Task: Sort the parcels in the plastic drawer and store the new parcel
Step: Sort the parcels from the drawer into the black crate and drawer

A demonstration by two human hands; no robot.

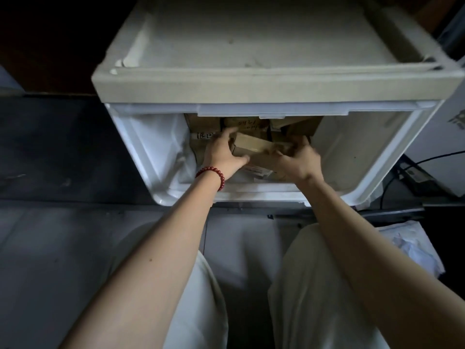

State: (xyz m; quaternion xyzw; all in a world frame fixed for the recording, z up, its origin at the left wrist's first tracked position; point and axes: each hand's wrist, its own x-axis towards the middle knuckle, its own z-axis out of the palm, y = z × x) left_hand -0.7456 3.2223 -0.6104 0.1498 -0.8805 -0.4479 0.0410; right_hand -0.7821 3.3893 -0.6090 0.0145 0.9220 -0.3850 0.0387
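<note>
Two hands work inside the open plastic drawer (352, 152). The left hand (221, 153) and right hand (299, 161) each clasp an end of a small cardboard parcel (251, 145), held amid stacked parcels (247, 124), likely to square it and free room.

Under me is a dark floor (50, 152). The white plastic drawer unit (251, 86) stands on it straight ahead; toward the floor's right edge lie a crumpled white bag (412, 248) and black cables (439, 156).
</note>
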